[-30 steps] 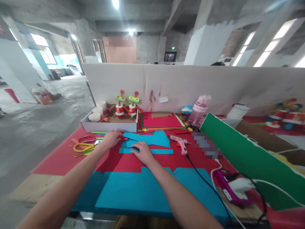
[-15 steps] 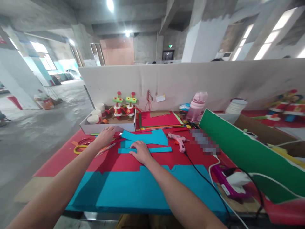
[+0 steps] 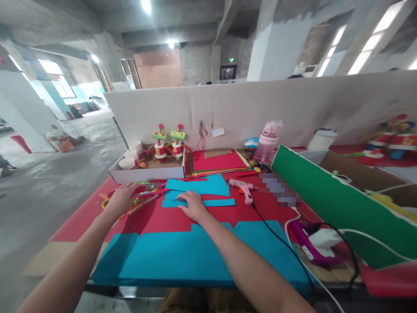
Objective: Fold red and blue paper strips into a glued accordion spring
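My right hand (image 3: 193, 206) rests on blue paper pieces (image 3: 213, 187) near the middle of the red table covering, at the left part of a narrow blue strip (image 3: 221, 202). Its fingers are bent, and what lies under them is too small to make out. Over the tools at the left is my left hand (image 3: 122, 199), palm down with its fingertips hidden or blurred. Beside it lie scissors with yellow handles (image 3: 104, 203) and several thin tools and strips. A large blue sheet (image 3: 169, 256) covers the table's front, below both forearms.
A white tray (image 3: 153, 174) holds cups and two small figures. Coloured sheets (image 3: 218, 161) lie behind the blue pieces. To the right are a pink glue gun (image 3: 245, 190) with a black cord, a pink bottle (image 3: 269, 141), a purple power strip (image 3: 317, 248) and a green-sided box (image 3: 335, 204).
My left hand has moved left and slightly down, onto the scissors' side, uncovering more thin tools. My right hand stays on the blue paper. The view has shifted slightly.
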The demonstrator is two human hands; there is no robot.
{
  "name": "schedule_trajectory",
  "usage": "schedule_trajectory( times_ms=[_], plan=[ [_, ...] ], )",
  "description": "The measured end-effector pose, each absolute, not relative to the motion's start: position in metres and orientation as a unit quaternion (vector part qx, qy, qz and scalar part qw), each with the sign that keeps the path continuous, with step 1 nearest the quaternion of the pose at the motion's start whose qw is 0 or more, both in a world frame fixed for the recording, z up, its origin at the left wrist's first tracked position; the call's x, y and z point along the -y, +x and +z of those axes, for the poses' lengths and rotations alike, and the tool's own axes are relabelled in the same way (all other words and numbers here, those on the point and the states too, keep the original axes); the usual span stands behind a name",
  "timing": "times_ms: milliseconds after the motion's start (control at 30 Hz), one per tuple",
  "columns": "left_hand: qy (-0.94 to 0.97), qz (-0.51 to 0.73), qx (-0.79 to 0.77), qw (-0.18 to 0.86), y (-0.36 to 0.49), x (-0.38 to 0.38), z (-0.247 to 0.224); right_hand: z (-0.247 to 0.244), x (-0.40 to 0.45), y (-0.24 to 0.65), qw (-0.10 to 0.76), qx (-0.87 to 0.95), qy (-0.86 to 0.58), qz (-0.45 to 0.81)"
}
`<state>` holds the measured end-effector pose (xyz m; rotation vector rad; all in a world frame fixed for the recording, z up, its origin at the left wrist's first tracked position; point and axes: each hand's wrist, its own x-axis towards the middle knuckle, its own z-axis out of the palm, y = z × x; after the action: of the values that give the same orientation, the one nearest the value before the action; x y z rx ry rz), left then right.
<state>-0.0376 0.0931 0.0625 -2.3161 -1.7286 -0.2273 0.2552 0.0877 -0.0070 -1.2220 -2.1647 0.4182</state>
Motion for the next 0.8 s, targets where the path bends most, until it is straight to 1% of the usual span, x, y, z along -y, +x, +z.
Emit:
schedule_trajectory(
  times_ms=[67, 167, 533, 800],
  plan=[
    [-0.813, -0.097, 0.567, 0.088, -0.041, -0.087, 0.052, -0.007, -0.087, 0.255, 0.301, 0.833, -0.443, 0.138],
    [-0.830, -0.108, 0.543, 0.066, -0.041, -0.079, 0.039, -0.007, -0.086, 0.255, 0.287, 0.858, -0.410, 0.116],
    [-0.834, -0.116, 0.535, 0.069, -0.049, -0.070, 0.021, -0.013, -0.092, 0.252, 0.281, 0.856, -0.409, 0.143],
    [-0.825, -0.136, 0.544, 0.063, -0.047, -0.072, 0.021, -0.007, -0.088, 0.253, 0.275, 0.847, -0.429, 0.151]
  ],
)
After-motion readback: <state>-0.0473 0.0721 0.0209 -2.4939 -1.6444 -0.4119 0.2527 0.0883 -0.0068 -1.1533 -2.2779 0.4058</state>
